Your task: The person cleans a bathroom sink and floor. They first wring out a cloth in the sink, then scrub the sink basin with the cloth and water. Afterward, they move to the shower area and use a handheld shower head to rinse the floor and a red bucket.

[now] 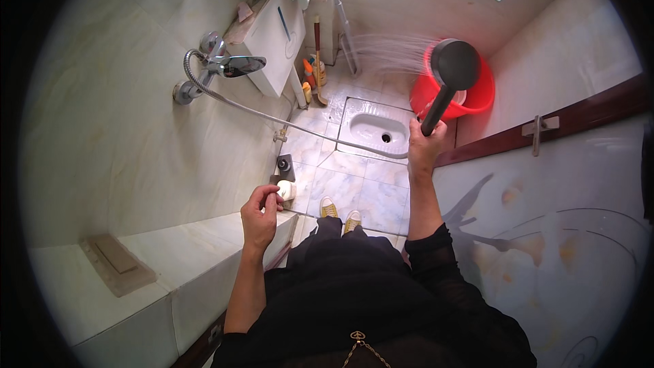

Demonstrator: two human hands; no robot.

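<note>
My right hand grips the handle of a dark grey shower head, held out in front of me. Water sprays from its face toward the left, across a grey pole in the corner. A metal shower hose runs from the chrome mixer tap on the left wall to my right hand. Loosely curled, my left hand hangs above the left ledge with no object visible in it. Just beyond its fingers, lower down, stands a white bottle; a dark pump bottle is near that.
A squat toilet is set in the tiled floor. Behind the shower head stands a red bucket. A white cistern, a short broom, cleaning bottles and the pole crowd the far left corner. A decorated door flanks my right.
</note>
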